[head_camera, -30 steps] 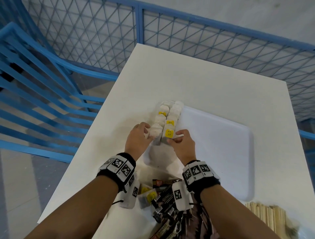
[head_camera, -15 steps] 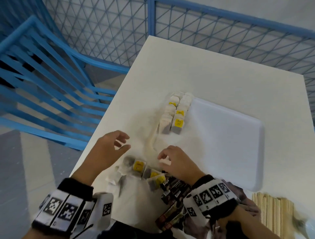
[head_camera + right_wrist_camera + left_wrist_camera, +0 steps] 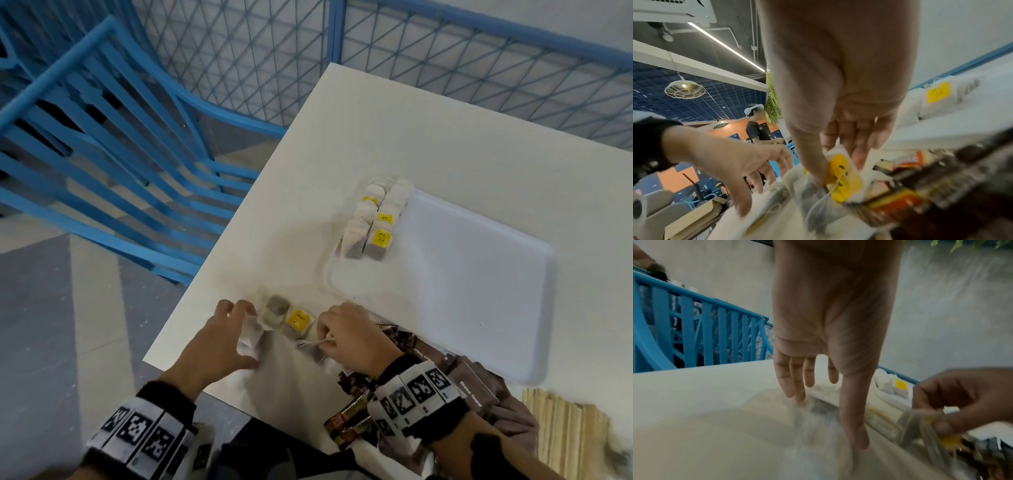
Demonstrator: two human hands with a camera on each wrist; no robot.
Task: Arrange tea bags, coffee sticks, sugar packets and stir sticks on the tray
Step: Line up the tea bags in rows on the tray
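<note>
Two rows of tea bags (image 3: 373, 219) stand in the far left corner of the white tray (image 3: 462, 291). Loose tea bags (image 3: 289, 317) lie on the table near its front edge. My left hand (image 3: 245, 337) reaches down with spread, fairly straight fingers (image 3: 795, 389) and touches a white tea bag (image 3: 249, 342). My right hand (image 3: 325, 337) pinches a tea bag with a yellow tag (image 3: 842, 175) between thumb and fingers. Dark coffee sticks (image 3: 346, 428) and brown sugar packets (image 3: 472, 383) lie under my right wrist. Wooden stir sticks (image 3: 565, 435) lie at the bottom right.
Blue slatted chairs (image 3: 102, 154) stand left of the white table (image 3: 376, 137), with a blue mesh fence (image 3: 462, 68) behind it. The table's front left edge runs just below my left hand. A person (image 3: 756, 128) stands far off in the right wrist view.
Both hands have pulled back from the tea bag rows on the tray to the loose pile at the front edge. The right hand has taken hold of a tea bag.
</note>
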